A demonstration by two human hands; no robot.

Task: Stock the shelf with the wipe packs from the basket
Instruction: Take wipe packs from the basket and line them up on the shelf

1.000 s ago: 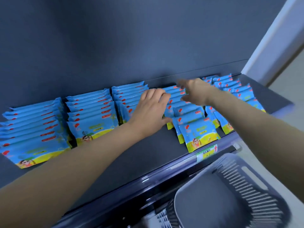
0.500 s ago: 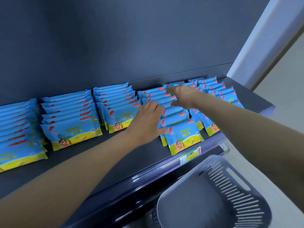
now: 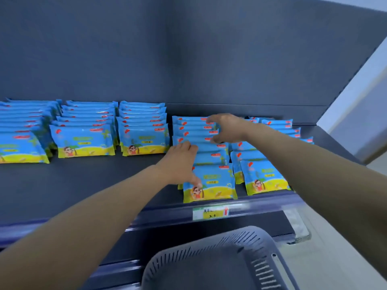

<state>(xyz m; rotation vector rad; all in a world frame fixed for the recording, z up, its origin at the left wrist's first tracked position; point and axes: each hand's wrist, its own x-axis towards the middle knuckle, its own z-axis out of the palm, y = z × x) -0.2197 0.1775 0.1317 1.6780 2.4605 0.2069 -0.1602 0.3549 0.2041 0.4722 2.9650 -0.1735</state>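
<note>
Dark shelf (image 3: 83, 185) carries wipe packs (image 3: 211, 183) that look light, soft and slippery, best squeezed across their flat faces; the left hand (image 3: 178, 164) presses a spread grip at the row's nine o'clock, while the right hand (image 3: 227, 126) arches over the row, pinch unclear.

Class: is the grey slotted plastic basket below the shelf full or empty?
Empty where visible: the grey slotted plastic basket shows only a bare inside; its near part is cropped.
</note>
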